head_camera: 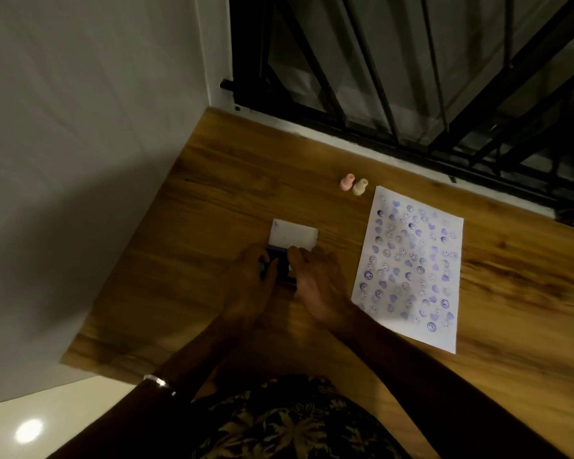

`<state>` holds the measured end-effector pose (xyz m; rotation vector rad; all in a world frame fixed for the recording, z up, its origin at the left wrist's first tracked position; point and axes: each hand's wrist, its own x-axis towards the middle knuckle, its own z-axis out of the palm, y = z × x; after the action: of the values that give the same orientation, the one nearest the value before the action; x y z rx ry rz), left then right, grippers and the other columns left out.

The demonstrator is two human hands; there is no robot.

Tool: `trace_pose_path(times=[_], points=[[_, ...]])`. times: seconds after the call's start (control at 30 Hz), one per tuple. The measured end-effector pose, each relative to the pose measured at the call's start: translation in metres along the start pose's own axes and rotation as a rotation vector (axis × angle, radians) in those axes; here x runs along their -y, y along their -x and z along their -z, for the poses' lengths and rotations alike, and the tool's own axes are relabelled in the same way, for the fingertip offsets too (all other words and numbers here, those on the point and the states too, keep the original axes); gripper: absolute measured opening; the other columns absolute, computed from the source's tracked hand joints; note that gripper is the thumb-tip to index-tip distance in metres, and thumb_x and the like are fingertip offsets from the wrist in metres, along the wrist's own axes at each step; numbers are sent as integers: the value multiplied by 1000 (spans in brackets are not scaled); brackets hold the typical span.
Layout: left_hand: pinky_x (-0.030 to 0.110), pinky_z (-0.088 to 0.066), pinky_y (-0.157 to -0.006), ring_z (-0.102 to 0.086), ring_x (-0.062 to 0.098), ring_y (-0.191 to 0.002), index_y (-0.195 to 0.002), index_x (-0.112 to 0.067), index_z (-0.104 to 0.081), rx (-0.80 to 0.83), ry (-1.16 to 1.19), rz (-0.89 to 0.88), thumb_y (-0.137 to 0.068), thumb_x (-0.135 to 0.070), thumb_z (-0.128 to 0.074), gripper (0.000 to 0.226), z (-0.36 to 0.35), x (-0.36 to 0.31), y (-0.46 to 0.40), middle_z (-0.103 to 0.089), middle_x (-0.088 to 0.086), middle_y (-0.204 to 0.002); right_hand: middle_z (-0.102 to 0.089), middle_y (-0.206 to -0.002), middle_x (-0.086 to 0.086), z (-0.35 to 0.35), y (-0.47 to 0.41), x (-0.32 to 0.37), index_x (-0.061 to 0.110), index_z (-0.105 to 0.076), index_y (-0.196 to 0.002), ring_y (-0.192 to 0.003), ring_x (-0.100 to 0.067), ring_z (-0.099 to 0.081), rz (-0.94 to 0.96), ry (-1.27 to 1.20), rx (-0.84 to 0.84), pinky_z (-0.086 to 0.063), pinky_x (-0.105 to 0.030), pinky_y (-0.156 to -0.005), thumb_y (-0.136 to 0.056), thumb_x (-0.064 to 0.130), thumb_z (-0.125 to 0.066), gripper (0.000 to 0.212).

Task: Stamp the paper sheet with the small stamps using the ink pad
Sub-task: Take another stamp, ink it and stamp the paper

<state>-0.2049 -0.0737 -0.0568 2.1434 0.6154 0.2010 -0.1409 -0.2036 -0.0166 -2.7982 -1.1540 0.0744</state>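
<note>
A wooden worktop fills the middle of the view, its grain running in warm brown streaks, and its left edge butts up against a plain pale wall. Along the far edge sits a window with black metal bars crossing at angles, dark behind the glass. Low on the left, a strip of glossy pale floor catches a bright round reflection of a light. At the bottom, dark patterned fabric with a leafy print shows.
</note>
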Motion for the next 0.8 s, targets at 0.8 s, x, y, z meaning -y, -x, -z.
trace_pose_path(times=[0.8], points=[[12, -37, -51, -55, -5, -70, -79, -36, -46, -35, 107, -41, -92, -45, -55, 18, 5, -6, 2, -55, -15, -75, -68, -93, -7, 32, 52, -49, 17, -52, -108, -82, -22, -64, -223, -179, -150, -52, -40, -76, -91, 23, -59, 19]])
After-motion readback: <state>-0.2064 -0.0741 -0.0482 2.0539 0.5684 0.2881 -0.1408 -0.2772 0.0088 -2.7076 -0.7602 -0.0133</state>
